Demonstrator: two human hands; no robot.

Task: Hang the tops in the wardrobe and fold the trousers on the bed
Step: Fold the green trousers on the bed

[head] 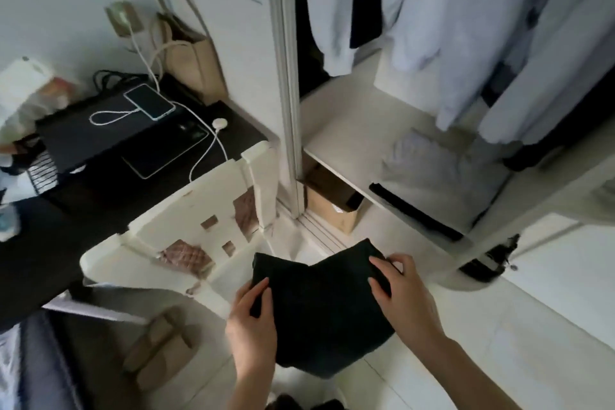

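Black folded garment (pixel 319 306), kind unclear, held by both hands' grip.

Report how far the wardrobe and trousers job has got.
Done: pale tops already hang in the wardrobe. In hand: the left hand and right hand hold a folded dark garment by its sides, in front of the open wardrobe. Left: putting it down; the bed barely shows, so remaining clothes cannot be counted.

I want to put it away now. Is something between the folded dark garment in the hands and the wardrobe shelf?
Nothing visible blocks it. Both hands, left and right, hold the folded dark garment before the open wardrobe; the shelf front is bare.
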